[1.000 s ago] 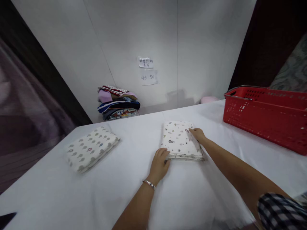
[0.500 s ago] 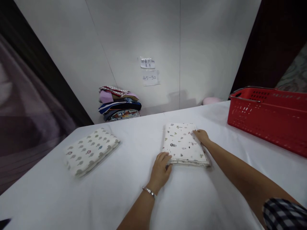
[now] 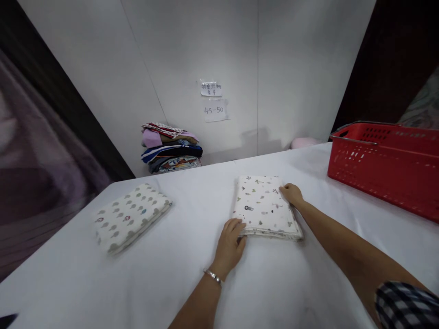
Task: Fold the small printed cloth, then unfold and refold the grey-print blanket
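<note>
Hardly moved, the left hand (image 3: 230, 242) curls at the near corner of the folded cloth (image 3: 264, 208), pinching or not I cannot tell, while beyond it the right hand (image 3: 292, 194), slid outward, lies loosely spread on the cloth's far right edge.

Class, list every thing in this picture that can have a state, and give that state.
Printed cloth, folded flat on the table.
Left hand, fingers on its near left corner, grip unclear.
Right hand, resting open on its right edge.
Spotted cloth, folded, lying apart at the left.
Clothes pile, stacked against the wall.
Red basket, upright, inside hidden.
</note>
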Demonstrator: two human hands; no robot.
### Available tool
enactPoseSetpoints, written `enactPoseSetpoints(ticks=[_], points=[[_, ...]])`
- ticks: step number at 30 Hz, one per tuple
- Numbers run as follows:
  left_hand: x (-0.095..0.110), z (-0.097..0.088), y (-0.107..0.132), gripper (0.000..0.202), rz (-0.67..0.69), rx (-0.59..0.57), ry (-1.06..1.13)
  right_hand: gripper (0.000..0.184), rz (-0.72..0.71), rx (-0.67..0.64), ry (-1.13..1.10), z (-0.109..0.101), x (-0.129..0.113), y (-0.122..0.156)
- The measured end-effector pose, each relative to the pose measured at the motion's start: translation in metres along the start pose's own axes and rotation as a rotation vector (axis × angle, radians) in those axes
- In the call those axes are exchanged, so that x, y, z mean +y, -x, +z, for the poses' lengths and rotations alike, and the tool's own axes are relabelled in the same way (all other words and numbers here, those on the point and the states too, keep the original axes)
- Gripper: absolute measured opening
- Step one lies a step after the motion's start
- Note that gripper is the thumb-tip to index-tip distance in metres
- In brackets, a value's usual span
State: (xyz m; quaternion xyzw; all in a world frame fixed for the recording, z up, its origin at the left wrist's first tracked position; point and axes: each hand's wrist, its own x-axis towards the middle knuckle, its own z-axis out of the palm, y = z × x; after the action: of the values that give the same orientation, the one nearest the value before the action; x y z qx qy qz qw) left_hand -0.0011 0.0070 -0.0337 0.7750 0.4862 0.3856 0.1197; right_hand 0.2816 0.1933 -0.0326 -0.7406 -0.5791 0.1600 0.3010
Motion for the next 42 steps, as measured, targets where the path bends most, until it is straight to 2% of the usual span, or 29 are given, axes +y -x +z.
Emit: enactPoseSetpoints(ticks=[6, 10, 16, 20, 24, 27, 30, 35, 42], points=[[-0.002, 0.0, 0.0, 0.037, 0.013, -0.008, 0.006, 0.051, -0.025, -0.059, -0.088, -0.006, 0.004, 0.015], [-0.003, 0.001, 0.0, 0.036, 0.027, 0.004, 0.004, 0.057, -0.06, -0.131, -0.162, -0.011, 0.011, 0.043], [-0.003, 0.002, 0.0, 0.035, 0.02, 0.029, 0.019, 0.051, -0.145, -0.128, -0.25, -0.026, 0.028, 0.107], [-0.001, 0.0, -0.001, 0.032, -0.015, 0.08, 0.028, 0.038, -0.34, -0.1, -0.22, -0.039, 0.035, 0.146], [-0.002, 0.0, -0.001, 0.03, -0.111, 0.131, 0.044, 0.028, -0.58, -0.026, -0.159, -0.051, 0.03, 0.17], [-0.004, -0.001, 0.0, 0.03, -0.177, 0.142, 0.065, 0.026, -0.793, -0.033, -0.072, -0.053, 0.021, 0.179], [-0.006, -0.004, 0.003, 0.029, -0.211, 0.135, 0.084, 0.029, -0.895, -0.093, 0.04, -0.052, 0.015, 0.183], [-0.005, -0.01, 0.006, 0.031, -0.253, 0.131, 0.099, 0.034, -0.912, -0.137, 0.124, -0.047, 0.014, 0.18], [-0.008, -0.007, 0.004, 0.033, -0.297, 0.077, 0.047, 0.034, -0.91, -0.109, 0.085, -0.045, 0.022, 0.178]])
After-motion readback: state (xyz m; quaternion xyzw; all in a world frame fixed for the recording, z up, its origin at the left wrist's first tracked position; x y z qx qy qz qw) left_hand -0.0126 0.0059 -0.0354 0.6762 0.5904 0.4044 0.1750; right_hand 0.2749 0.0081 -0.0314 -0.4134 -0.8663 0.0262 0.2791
